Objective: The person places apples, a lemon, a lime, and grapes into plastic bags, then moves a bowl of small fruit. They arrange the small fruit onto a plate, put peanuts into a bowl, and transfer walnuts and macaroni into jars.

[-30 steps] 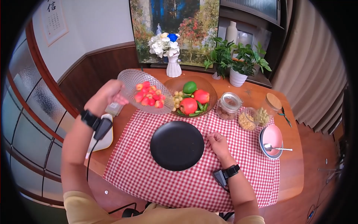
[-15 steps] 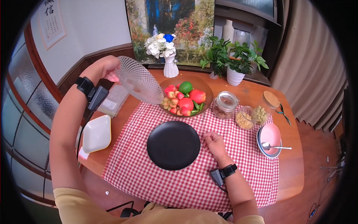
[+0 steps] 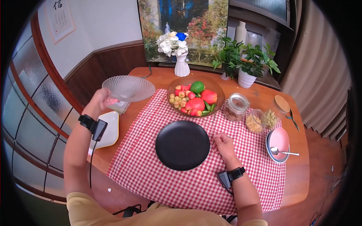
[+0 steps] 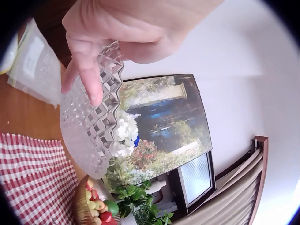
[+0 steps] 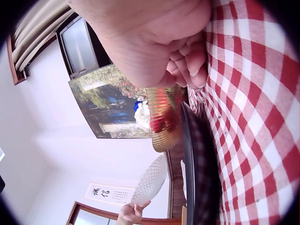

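Note:
My left hand (image 3: 98, 101) pinches the near left rim of a clear patterned glass bowl (image 3: 132, 86), which holds no fruit and is raised over the table's back left. In the left wrist view, the fingers (image 4: 89, 77) lie over the bowl's zigzag rim (image 4: 112, 84). A brown see-through bowl (image 3: 215, 83) to its right holds small red-yellow fruits (image 3: 181, 89), grapes (image 3: 174, 99), large red fruits (image 3: 208, 96), a green fruit (image 3: 197, 87) and green peppers (image 3: 207, 106). My right hand (image 3: 225, 146) rests loosely curled on the checked cloth (image 3: 135, 158), beside a black plate (image 3: 182, 145).
A white tray (image 3: 107, 130) and a clear packet (image 3: 121, 107) lie at the left. Toward the right stand glass jars (image 3: 236, 106), a glass of yellow bits (image 3: 255, 122) and stacked bowls (image 3: 278, 139) with a spoon (image 3: 284, 152). A flower vase (image 3: 182, 67) and potted plant (image 3: 247, 78) stand behind.
The small red fruits have gone from the glass bowl into the brown bowl. My left hand has brought the glass bowl left and levelled it from its steep tilt. My right hand has stayed put.

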